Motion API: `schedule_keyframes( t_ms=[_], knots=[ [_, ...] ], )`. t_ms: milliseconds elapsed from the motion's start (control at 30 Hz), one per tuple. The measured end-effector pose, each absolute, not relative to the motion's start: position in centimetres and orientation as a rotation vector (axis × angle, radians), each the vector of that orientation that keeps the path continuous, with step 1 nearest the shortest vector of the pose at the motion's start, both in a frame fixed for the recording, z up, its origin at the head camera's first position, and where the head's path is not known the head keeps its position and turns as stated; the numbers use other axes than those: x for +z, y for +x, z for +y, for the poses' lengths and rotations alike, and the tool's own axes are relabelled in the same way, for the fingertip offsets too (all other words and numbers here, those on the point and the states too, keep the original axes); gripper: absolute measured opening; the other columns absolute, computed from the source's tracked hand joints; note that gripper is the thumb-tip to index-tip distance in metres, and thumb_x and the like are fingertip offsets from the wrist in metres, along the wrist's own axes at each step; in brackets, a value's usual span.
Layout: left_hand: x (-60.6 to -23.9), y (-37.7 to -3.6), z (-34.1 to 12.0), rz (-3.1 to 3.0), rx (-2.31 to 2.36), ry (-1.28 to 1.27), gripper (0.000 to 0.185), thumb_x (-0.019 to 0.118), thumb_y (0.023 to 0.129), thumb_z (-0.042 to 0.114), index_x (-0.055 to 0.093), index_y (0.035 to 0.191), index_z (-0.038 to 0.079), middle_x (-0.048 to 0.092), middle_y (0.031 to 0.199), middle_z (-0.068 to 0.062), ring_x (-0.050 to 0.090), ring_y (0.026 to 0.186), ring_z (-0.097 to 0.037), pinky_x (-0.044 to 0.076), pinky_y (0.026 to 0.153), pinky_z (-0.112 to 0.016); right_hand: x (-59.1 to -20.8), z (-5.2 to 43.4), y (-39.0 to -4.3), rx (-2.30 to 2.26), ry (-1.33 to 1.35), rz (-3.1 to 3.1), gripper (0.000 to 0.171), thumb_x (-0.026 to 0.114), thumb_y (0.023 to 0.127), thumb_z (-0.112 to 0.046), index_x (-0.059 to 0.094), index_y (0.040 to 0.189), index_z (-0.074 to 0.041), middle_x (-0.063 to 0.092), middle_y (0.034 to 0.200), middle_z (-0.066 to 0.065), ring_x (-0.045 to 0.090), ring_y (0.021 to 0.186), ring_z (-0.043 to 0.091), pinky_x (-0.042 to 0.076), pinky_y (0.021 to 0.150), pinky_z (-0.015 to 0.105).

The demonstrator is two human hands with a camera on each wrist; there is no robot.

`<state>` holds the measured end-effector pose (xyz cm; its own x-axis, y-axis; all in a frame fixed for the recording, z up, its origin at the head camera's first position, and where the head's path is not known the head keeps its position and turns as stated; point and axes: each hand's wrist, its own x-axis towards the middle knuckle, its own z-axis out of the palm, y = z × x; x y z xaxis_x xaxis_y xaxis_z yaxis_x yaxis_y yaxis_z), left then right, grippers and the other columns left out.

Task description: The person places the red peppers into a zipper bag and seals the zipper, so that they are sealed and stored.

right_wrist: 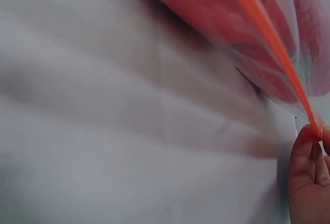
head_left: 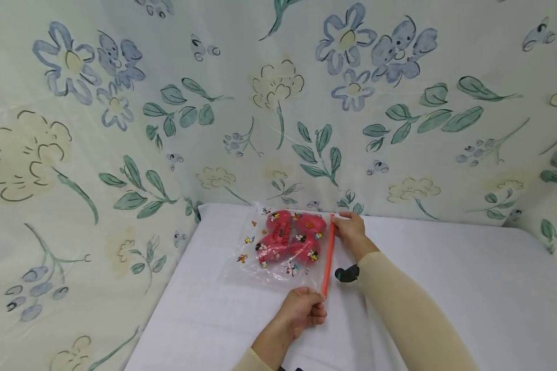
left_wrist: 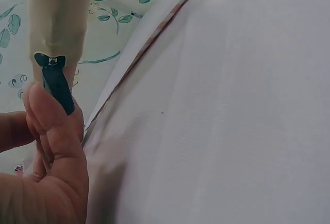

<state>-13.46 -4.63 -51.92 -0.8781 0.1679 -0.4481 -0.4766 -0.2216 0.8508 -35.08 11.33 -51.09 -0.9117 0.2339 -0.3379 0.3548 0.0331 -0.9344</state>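
A clear zip bag (head_left: 283,247) printed with small cartoon figures lay flat on the white-covered table (head_left: 445,288), in the lower middle of the head view, close to the flowered cloth backdrop (head_left: 120,129). Red items (head_left: 290,238) showed through the plastic. The bag's orange zip strip (head_left: 328,257) ran along the side facing the right of the frame.

The left hand (head_left: 301,309), at the bottom centre, pinched the near end of the strip, its grip clenched on the bag's corner. The right hand (head_left: 350,232), just above it in the frame, pinched the far end of the same strip; the right wrist view showed fingertips (right_wrist: 304,147) closed on the orange line at the lower right of that picture. A dark strap tab (head_left: 346,273) sat on the right sleeve beside the strip.

The risk from here, as I judged it, lay in the seal: with the bulky red items pushing the film up near the strip, the two tracks could sit misaligned, and pressing along them might leave a gap. A strong pull from both ends could also drag the light bag across the smooth cloth or let a corner slip from a pinch.
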Motion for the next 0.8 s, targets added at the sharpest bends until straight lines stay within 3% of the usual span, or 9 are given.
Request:
schedule_keyframes(
  t_ms=[300, 500, 633, 800],
  knots=[
    [-52.5, -12.8, -4.4, 1.632, 2.096, -0.362, 0.007, 0.068, 0.091, 0.014, 0.065, 0.089, 0.008, 0.066, 0.072, 0.0, 0.065, 0.058, -0.008, 0.06, 0.059, -0.025, -50.8, 12.5, -34.8, -2.063, 0.616, 2.134, 0.046, 0.063, 0.1, -0.012, 0.05, 0.142, -0.002, 0.06, 0.115, 0.011, 0.064, 0.078, 0.007, 0.058, 0.071, 0.021],
    [-52.4, -12.5, -5.0, 1.66, 1.969, -0.243, 0.025, 0.072, 0.092, 0.027, 0.072, 0.098, 0.002, 0.074, 0.078, -0.003, 0.069, 0.063, -0.011, 0.063, 0.063, -0.032, -50.1, 13.3, -34.0, -2.062, 0.564, 2.122, 0.044, 0.051, 0.106, -0.019, 0.043, 0.146, -0.001, 0.063, 0.12, 0.016, 0.069, 0.089, 0.011, 0.061, 0.085, 0.025],
    [-51.0, -13.1, -6.1, 1.749, 1.831, -0.107, 0.034, 0.071, 0.093, 0.032, 0.075, 0.096, -0.001, 0.075, 0.078, -0.006, 0.069, 0.061, -0.011, 0.062, 0.06, -0.032, -49.4, 14.5, -33.2, -1.893, 0.488, 2.338, 0.046, 0.047, 0.107, -0.025, 0.044, 0.146, 0.001, 0.062, 0.133, 0.024, 0.07, 0.1, 0.016, 0.06, 0.087, 0.025],
    [-47.8, -15.4, -8.8, 1.995, 1.776, 0.075, 0.031, 0.07, 0.095, 0.029, 0.074, 0.098, -0.002, 0.075, 0.083, -0.01, 0.07, 0.063, -0.013, 0.061, 0.058, -0.031, -48.4, 16.7, -31.7, -1.532, 0.345, 2.631, 0.048, 0.046, 0.107, -0.032, 0.051, 0.141, 0.0, 0.066, 0.129, 0.022, 0.067, 0.105, 0.023, 0.058, 0.084, 0.027]
  ],
)
